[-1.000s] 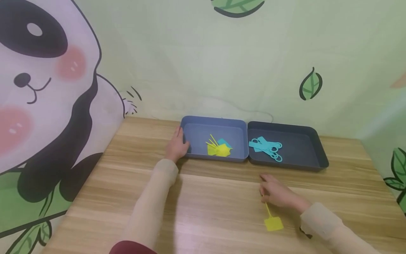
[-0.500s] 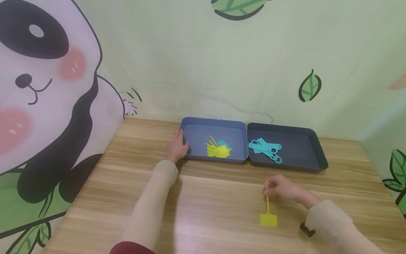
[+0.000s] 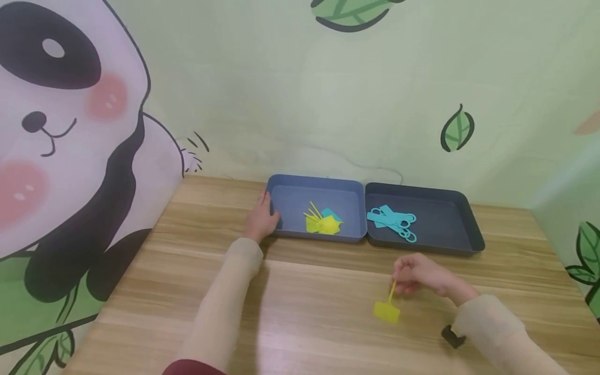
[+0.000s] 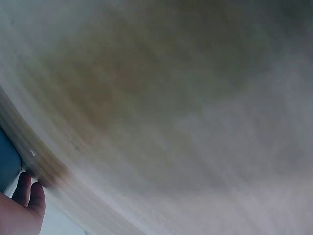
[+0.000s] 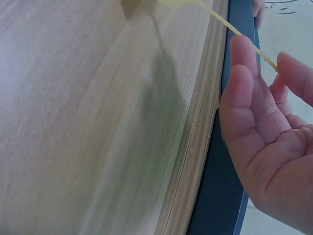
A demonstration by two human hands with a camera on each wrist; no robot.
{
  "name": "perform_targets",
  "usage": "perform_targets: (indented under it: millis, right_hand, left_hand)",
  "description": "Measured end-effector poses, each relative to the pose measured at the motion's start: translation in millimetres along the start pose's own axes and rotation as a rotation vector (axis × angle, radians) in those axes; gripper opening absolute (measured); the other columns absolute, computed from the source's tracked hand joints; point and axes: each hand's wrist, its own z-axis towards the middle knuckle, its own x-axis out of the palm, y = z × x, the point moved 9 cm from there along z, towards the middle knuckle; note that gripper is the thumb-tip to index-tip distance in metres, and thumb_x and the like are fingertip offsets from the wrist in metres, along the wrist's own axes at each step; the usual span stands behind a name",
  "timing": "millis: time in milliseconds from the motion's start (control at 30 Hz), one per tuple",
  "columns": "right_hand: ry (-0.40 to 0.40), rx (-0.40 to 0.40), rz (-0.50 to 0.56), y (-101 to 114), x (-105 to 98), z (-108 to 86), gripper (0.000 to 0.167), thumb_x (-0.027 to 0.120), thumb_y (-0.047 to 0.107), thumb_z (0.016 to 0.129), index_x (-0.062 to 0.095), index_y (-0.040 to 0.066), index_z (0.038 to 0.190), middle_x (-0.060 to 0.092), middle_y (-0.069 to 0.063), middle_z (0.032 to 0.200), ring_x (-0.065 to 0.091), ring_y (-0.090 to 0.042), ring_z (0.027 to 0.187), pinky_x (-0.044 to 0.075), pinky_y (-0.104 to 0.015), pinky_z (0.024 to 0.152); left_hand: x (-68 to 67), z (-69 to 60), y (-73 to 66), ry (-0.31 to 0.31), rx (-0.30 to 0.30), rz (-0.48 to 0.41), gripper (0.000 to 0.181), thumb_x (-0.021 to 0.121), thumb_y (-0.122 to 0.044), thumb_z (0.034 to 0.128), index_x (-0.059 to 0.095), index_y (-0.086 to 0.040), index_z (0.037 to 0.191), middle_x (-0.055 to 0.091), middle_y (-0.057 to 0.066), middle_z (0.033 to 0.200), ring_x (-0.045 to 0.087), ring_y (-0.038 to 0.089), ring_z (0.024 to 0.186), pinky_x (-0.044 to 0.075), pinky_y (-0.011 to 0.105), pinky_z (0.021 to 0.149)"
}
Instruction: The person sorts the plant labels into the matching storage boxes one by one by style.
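My right hand [image 3: 419,273] pinches the thin stem of a yellow tag [image 3: 386,311] above the table, its flat rectangular end hanging down. In the right wrist view, the tag's stem [image 5: 222,19] runs to the thumb and fingers. My left hand [image 3: 261,217] rests at the left wall of the blue tray [image 3: 319,182]; in the left wrist view, two fingers [image 4: 36,196] show near the tray's blue side. Inside that tray lie several yellow tags [image 3: 323,224] and a turquoise piece [image 3: 330,213]. Several turquoise ring-ended tags [image 3: 394,221] lie in the dark tray [image 3: 445,221].
The two trays stand side by side on the wooden table [image 3: 319,307], near the wall hanging [image 3: 290,94] printed with a panda and leaves. A small black object [image 3: 453,337] shows by my right sleeve [image 3: 489,317].
My right hand has drawn slightly to the right, and the yellow tag's flat end has swung up and left. The left hand and both trays stay in place.
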Motion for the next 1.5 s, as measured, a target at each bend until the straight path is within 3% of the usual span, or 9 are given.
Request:
perform_targets:
  millis: [167,333,533,667,800,933,1167,1333,1500]
  right_hand:
    - [-0.033,0.027,0.059,1,-3,2.9,0.011,0.052,0.011,0.086,0.05,0.0,0.087,0.065,-0.007,0.082,0.064,-0.014,0.07,0.054,-0.031,0.063]
    - [-0.047,0.044,0.119,2,-3,7.7,0.009,0.052,0.012,0.087,0.049,0.004,0.088,0.066,-0.006,0.085,0.065,-0.012,0.073,0.053,-0.028,0.064]
    - [-0.144,0.048,0.198,2,-12,12.1,0.007,0.054,0.012,0.085,0.049,0.008,0.086,0.067,-0.001,0.079,0.066,-0.012,0.073,0.053,-0.024,0.062]
    - [-0.198,0.069,0.258,2,-15,14.4,0.008,0.056,0.014,0.085,0.049,0.01,0.085,0.066,0.002,0.078,0.066,-0.011,0.073,0.053,-0.025,0.064]
    - [-0.247,0.05,0.342,8,-20,18.6,0.006,0.054,0.012,0.086,0.05,0.01,0.083,0.066,0.002,0.077,0.065,-0.011,0.072,0.053,-0.023,0.066]
    - [-0.248,0.006,0.424,18,-21,26.5,0.006,0.051,0.008,0.088,0.05,0.011,0.082,0.066,0.003,0.076,0.065,-0.009,0.071,0.053,-0.023,0.067]
    - [-0.297,-0.015,0.545,27,-24,38.6,0.002,0.052,0.007,0.087,0.052,0.006,0.088,0.065,0.001,0.078,0.065,-0.01,0.072,0.053,-0.021,0.065]
    - [-0.329,-0.006,0.581,32,-24,44.4,0.016,0.048,0.005,0.088,0.044,-0.001,0.103,0.064,0.0,0.08,0.065,-0.01,0.073,0.053,-0.021,0.068]
    - [-0.359,-0.006,0.604,35,-24,52.4,0.016,0.046,0.003,0.089,0.042,-0.001,0.103,0.064,-0.001,0.081,0.065,-0.01,0.072,0.053,-0.021,0.069]
  left_hand:
    - [-4.0,-0.4,-1.1,-0.008,0.01,-0.011,0.067,0.042,-0.03,0.0875,0.013,-0.004,0.142,0.002,0.005,0.151,0.021,0.029,0.134,0.024,0.042,0.107]
    - [-3.4,-1.3,2.1,0.007,-0.006,0.001,0.067,0.041,-0.031,0.0882,0.011,-0.004,0.142,0.0,0.005,0.151,0.018,0.027,0.135,0.022,0.041,0.108]
    - [-1.8,-0.2,-2.9,-0.001,0.021,0.009,0.067,0.041,-0.031,0.0879,0.012,-0.004,0.142,0.003,0.007,0.15,0.014,0.025,0.136,0.021,0.04,0.108]
    - [0.6,-1.3,-3.2,0.014,0.008,0.002,0.067,0.042,-0.03,0.0878,0.012,-0.005,0.142,0.003,0.006,0.15,0.013,0.024,0.136,0.021,0.039,0.108]
    - [-0.1,0.5,-6.6,-0.002,0.026,-0.002,0.066,0.041,-0.03,0.088,0.013,-0.005,0.142,0.005,0.006,0.15,0.014,0.024,0.136,0.022,0.039,0.108]
    - [-0.8,1.9,-6.8,-0.018,0.026,0.007,0.066,0.041,-0.03,0.0881,0.014,-0.004,0.142,0.005,0.006,0.15,0.017,0.025,0.135,0.023,0.039,0.108]
    - [-1.5,0.1,-4.7,-0.011,0.013,-0.008,0.066,0.041,-0.03,0.088,0.013,-0.003,0.142,0.003,0.006,0.15,0.019,0.027,0.134,0.021,0.04,0.108]
    - [-2.0,-0.8,-2.2,-0.018,0.005,-0.007,0.066,0.042,-0.03,0.0877,0.013,-0.004,0.142,0.004,0.006,0.15,0.021,0.028,0.133,0.022,0.04,0.108]
    - [-1.3,-1.2,-0.5,-0.015,0.0,-0.005,0.067,0.042,-0.03,0.0879,0.013,-0.005,0.142,0.003,0.005,0.15,0.019,0.028,0.134,0.021,0.04,0.108]
